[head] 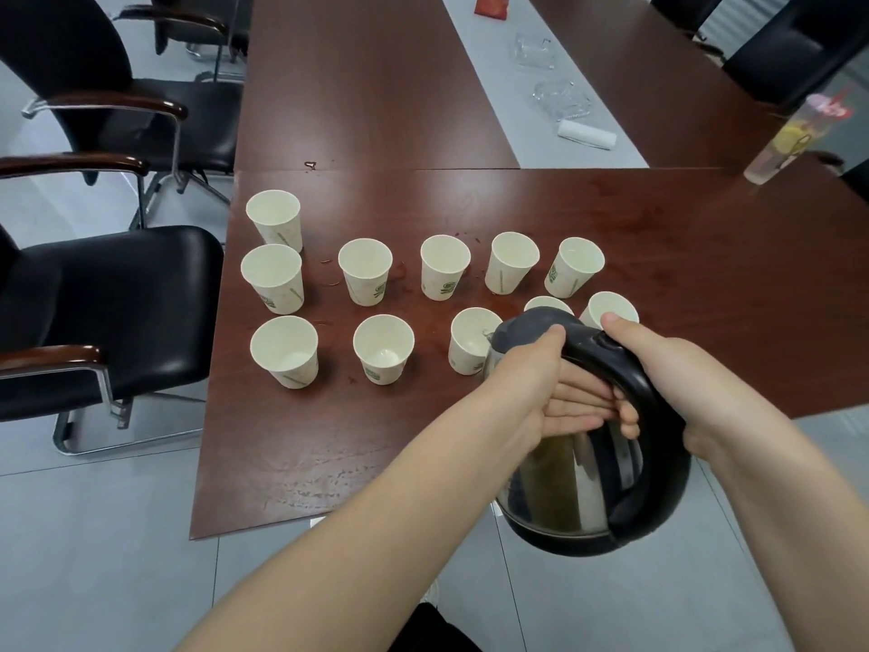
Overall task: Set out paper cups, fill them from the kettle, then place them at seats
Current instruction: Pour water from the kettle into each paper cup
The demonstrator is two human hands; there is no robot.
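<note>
Being tipped spout-first toward the front row, the kettle (564, 487) is being held in the air over the near edge of the table (329, 454), w/ its spout just above one paper cup (470, 355). Steel body plus black plastic lid and handle (630, 374): it is being judged stiff, smooth, prob. heavy w/ water and poss. hot on the metal, so the loop handle is being taken as the only sound place to hold.

That handle is being gripped by the right hand (667, 364), thumb laid along the top, fingers curled underneath w/ only the tips showing. Support is being given by the left hand (526, 383): thumb pressed on the lid, fingers lying close together under the handle's front. Whether water is being poured can't be told.

The other cups (365, 270) are being judged light, thin-walled and easily crushed or knocked, esp. when empty, so a slow pour and a loose hold round the wall are being advised. Damp marks are being seen btwn them. An armchair (117, 298) is standing at the left; glass dishes (559, 98) and a tumbler (794, 138) are lying well apart, farther off.
</note>
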